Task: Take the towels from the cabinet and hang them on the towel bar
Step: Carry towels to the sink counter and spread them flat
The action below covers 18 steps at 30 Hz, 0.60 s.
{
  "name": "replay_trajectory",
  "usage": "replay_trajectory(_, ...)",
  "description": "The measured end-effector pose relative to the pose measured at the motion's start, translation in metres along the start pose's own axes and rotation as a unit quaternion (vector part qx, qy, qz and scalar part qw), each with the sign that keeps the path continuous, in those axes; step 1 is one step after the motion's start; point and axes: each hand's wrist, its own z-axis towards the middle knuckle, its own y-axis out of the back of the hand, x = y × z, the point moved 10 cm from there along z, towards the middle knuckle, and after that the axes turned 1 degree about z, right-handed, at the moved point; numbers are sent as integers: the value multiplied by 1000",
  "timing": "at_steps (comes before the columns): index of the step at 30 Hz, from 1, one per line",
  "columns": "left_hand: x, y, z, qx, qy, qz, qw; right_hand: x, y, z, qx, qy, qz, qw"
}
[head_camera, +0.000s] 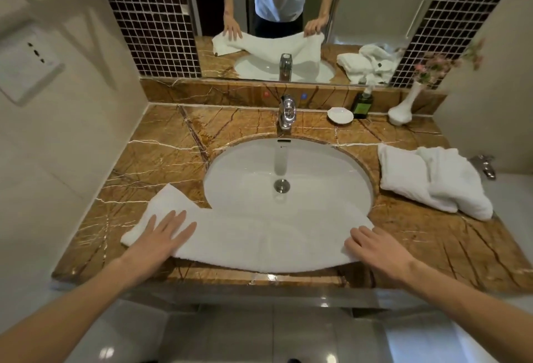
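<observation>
A white towel (253,238) lies spread across the front of the counter and sags over the near rim of the sink (288,160). My left hand (164,233) rests flat on the towel's left end, fingers spread. My right hand (372,244) sits on the towel's right end with fingers curled over its edge. Two more folded white towels (432,181) are piled on the counter to the right of the sink. No cabinet or towel bar shows in this view.
The brown marble counter (161,155) carries a chrome tap (287,113), a white soap dish (340,116), a dark green bottle (362,104) and a white vase with pink flowers (402,110). A mirror (274,16) hangs behind. Walls close in left and right.
</observation>
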Motion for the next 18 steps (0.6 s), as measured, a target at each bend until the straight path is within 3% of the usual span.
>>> replay_trajectory(4, 4, -24, -5, 24, 14, -29, 999, -8, -2, -4, 23, -59, 20, 998)
replay_trajectory(7, 8, -32, -5, 45, 54, -30, 997, -34, -6, -14, 28, -172, 22, 985)
replay_trajectory(11, 7, -42, -8, 85, 76, -58, 992, -70, -11, -40, 19, -328, 76, 941)
replay_trajectory(13, 8, -46, -8, 92, 75, -65, 991, -72, -14, -42, 32, -321, 58, 945)
replay_trajectory(18, 18, -50, -6, 99, 76, -72, 990, -69, 0, -33, 71, -188, -42, 979)
